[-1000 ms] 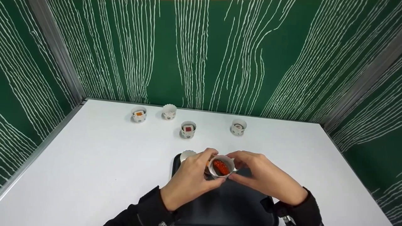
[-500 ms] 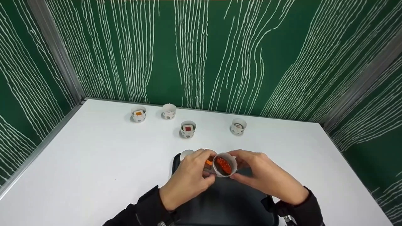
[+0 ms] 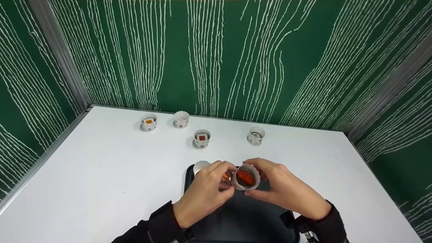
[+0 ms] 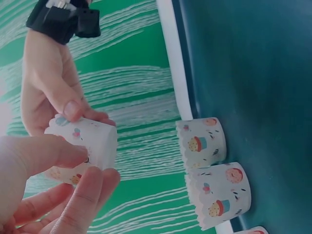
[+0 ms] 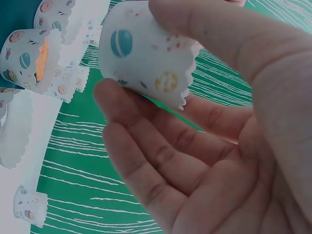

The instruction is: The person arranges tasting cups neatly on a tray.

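Above the tray, both hands hold a white paper baking cup [image 3: 251,168] tilted so its mouth faces the head camera. Inside lies a red, bumpy piece [image 3: 245,177]. My left hand [image 3: 206,190] pinches the cup's left side, its thumb [image 4: 66,152] and fingertips on the printed wall and near the base in the left wrist view. From the right, my right hand [image 3: 280,184] grips the cup, with thumb [image 5: 204,24] and fingers on opposite sides in the right wrist view. Behind the left hand a cup with an orange piece [image 5: 42,61] is partly hidden.
A black tray [image 3: 249,219] lies under the hands on the white table [image 3: 111,175]. On its far left corner stands another baking cup [image 3: 199,166]. Several filled cups, such as one with a red-topped square [image 3: 201,144], stand farther back before the green wall [image 3: 179,60].
The held cup has shifted slightly right and turned, with its red piece now lying at a different angle. The fingers of both hands have moved along its wall. The cups behind have not moved.
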{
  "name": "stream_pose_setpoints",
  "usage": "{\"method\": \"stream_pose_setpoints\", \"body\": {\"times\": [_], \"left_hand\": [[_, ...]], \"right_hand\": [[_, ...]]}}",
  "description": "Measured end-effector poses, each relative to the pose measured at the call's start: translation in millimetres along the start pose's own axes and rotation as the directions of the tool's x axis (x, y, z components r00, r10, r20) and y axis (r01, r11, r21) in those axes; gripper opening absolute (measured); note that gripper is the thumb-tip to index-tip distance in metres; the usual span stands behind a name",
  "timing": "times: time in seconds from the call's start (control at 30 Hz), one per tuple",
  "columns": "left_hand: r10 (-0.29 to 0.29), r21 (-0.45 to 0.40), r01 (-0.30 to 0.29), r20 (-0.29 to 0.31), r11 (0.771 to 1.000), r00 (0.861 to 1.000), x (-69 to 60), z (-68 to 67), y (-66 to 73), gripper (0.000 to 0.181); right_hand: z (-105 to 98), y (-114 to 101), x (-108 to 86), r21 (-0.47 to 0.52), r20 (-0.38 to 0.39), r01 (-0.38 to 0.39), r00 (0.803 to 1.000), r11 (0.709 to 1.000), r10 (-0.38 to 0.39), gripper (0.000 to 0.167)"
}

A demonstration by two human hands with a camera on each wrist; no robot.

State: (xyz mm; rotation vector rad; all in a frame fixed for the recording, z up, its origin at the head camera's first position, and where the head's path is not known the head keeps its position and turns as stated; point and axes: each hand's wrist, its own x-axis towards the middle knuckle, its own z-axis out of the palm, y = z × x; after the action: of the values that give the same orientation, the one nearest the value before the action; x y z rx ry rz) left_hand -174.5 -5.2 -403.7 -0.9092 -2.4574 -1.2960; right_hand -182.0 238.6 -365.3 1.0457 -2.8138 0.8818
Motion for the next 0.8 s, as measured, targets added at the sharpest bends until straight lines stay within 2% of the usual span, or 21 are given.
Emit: {"method": "stream_pose_setpoints", "body": {"times": [0.3, 0.67, 0.8], "left_hand": [[0.048, -0.066, -0.048, -0.002, 0.997, 0.999, -1.3, 4.7, -2.0, 0.023], [0.145, -0.017, -0.144, 0.009, 0.989, 0.989, -2.4, 5.5, -1.9, 0.016], [0.157, -0.005, -0.157, 0.024, 0.988, 0.987, -2.5, 4.0, -1.8, 0.011]], "right_hand": [[1.1, -1.4, -1.2, -0.033, -0.019, 0.041, 0.999, 0.999, -0.042, 0.055], [-0.1, -3.3, -3.1, -0.086, -0.022, 0.052, 0.998, 0.995, -0.054, 0.057], [-0.3, -3.2, -3.4, -0.098, -0.019, 0.053, 0.998, 0.994, -0.055, 0.056]]}}
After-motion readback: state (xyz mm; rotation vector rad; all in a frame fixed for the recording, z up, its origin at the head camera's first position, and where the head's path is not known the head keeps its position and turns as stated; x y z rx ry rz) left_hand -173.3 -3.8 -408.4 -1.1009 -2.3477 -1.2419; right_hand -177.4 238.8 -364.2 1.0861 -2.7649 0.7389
